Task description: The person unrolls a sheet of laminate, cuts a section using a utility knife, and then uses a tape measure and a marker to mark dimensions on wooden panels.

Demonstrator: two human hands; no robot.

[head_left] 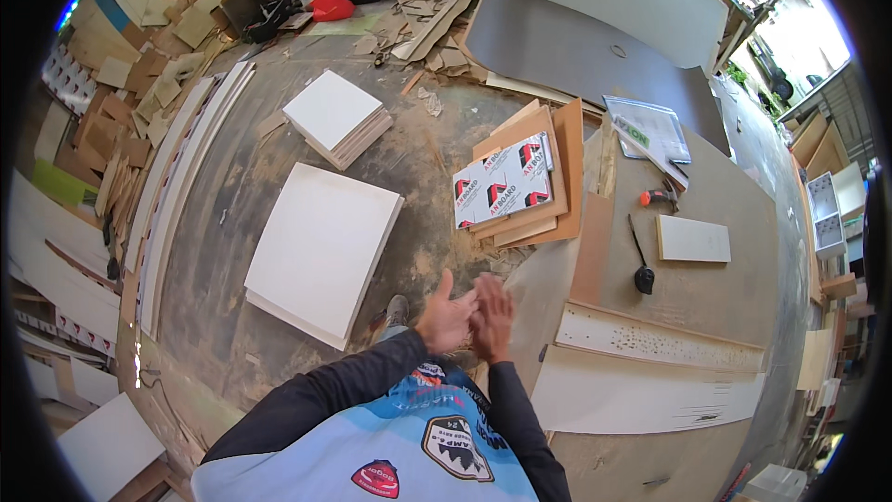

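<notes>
My two bare hands meet palm to palm in front of my body, with nothing visible between them. On the left hand [447, 316] the thumb points up and the fingers reach toward the other palm. The right hand [492, 318] has its fingers stretched out and overlapping the left fingertips. Just beyond them lies a stack of boards [502, 188], the top one wrapped in printed white, red and black film, with brown sheets under it. To the left of my hands a stack of large white panels [321, 246] rests on the floor, and behind it a stack of smaller white panels [336, 116].
At the right a worktable [688, 297] bears a tape measure [644, 279], an orange and black tool [658, 197], a white board [694, 239], a plastic sleeve [648, 130] and a drilled strip [660, 339]. Long strips [177, 195] and wood offcuts [102, 135] line the left side.
</notes>
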